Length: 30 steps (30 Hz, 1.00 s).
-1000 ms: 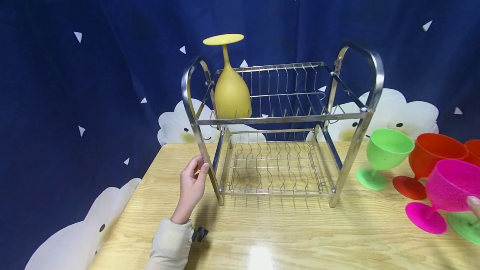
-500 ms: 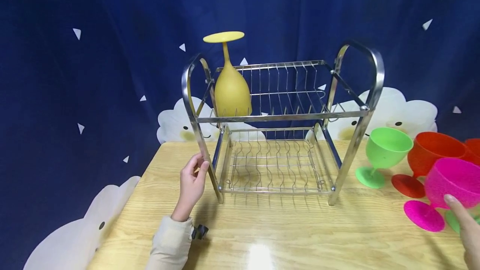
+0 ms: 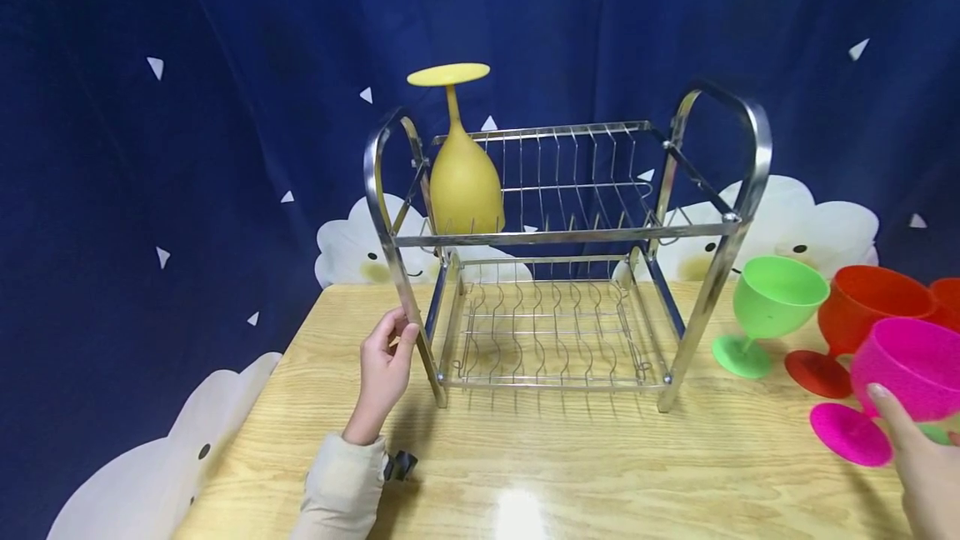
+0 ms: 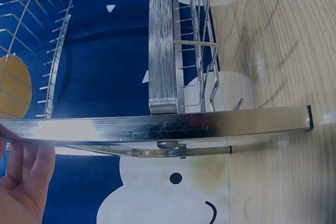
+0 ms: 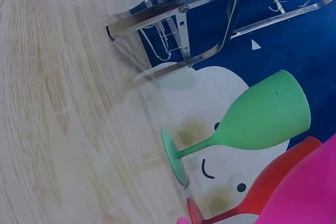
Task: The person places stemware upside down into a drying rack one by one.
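Observation:
My left hand (image 3: 386, 369) holds the front left leg of a two-tier metal dish rack (image 3: 562, 236), thumb and fingers at the leg. In the left wrist view its fingers (image 4: 42, 166) lie against the metal. At the right edge my right hand (image 3: 926, 469) has one straight digit at the front of a pink goblet (image 3: 911, 365), near the lower bowl; its other fingers are mostly out of frame. The pink goblet stands upright on the table. A yellow goblet (image 3: 467, 186) sits upside down at the left of the rack's upper tier.
Right of the rack stand a green goblet (image 3: 776, 302) and a red goblet (image 3: 870, 307). Another red one (image 3: 948, 298) is cut by the frame edge. More green shows behind my right hand. A dark blue curtain (image 3: 187, 190) hangs behind the wooden table (image 3: 600, 465).
My right hand has come in from the right edge, moving left across the front of the pink goblet. The left hand, the rack and the goblets have stayed in place.

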Available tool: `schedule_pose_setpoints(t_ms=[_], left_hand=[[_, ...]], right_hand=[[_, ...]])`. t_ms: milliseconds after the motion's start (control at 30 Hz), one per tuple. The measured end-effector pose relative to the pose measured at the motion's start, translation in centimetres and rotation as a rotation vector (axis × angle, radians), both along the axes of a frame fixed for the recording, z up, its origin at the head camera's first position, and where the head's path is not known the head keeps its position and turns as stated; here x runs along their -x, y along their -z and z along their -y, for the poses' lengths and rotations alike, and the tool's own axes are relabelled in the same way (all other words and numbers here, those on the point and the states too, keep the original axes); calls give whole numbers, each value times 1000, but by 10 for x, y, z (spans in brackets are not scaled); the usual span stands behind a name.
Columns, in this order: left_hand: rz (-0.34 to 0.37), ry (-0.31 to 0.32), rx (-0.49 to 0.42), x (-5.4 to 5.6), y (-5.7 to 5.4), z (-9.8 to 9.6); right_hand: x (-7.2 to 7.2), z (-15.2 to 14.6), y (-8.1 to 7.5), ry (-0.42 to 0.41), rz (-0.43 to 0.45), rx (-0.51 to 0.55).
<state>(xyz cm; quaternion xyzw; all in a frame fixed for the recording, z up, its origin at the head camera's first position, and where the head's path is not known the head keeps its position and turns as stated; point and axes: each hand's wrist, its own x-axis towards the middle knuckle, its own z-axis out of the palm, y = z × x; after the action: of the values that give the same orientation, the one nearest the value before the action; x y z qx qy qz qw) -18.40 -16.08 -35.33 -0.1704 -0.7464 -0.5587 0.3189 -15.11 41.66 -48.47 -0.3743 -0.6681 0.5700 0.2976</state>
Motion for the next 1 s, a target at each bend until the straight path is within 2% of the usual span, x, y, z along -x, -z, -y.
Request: schedule_pose_setpoints(t_ms=[133, 367, 567, 667, 1000], left_hand=[[-3, -6, 4, 0, -1, 0], [12, 7, 0, -1, -1, -1], [7, 5, 0, 0, -1, 0], [5, 1, 8, 0, 0, 0], [-8, 11, 0, 2, 2, 0]], right_hand=[[-3, 16, -16, 5, -6, 7], [-15, 53, -53, -5, 65, 50], [-19, 73, -76, -44, 100, -41], [-19, 75, -79, -61, 103, -63], [-19, 70, -74, -79, 17, 66]])
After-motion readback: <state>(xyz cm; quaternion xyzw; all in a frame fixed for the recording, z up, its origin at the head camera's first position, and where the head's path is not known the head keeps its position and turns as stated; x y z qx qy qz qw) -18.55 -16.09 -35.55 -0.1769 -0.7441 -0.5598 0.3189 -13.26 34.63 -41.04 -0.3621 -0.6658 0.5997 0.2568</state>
